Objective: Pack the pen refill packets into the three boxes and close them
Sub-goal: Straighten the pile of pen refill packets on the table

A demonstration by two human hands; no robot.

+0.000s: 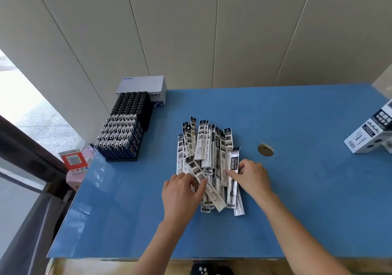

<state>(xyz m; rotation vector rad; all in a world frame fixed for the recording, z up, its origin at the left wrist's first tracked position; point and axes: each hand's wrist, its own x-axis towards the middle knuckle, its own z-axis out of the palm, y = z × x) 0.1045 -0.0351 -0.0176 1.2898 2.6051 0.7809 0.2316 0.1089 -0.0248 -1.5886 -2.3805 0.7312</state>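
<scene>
Blue table (307,200): L hand (180,192), R hand (253,176) both relaxed-open atop refill packets (203,147).

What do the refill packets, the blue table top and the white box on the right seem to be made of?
Refill packets: probably thin plastic film, glossy, printed white and black; they lie limp and overlapping.
Table top: smooth, semi-glossy blue sheet, perhaps laminate; window glare shows along its left edge.
White box: likely printed cardboard, matte, with sharp folded edges.
</scene>
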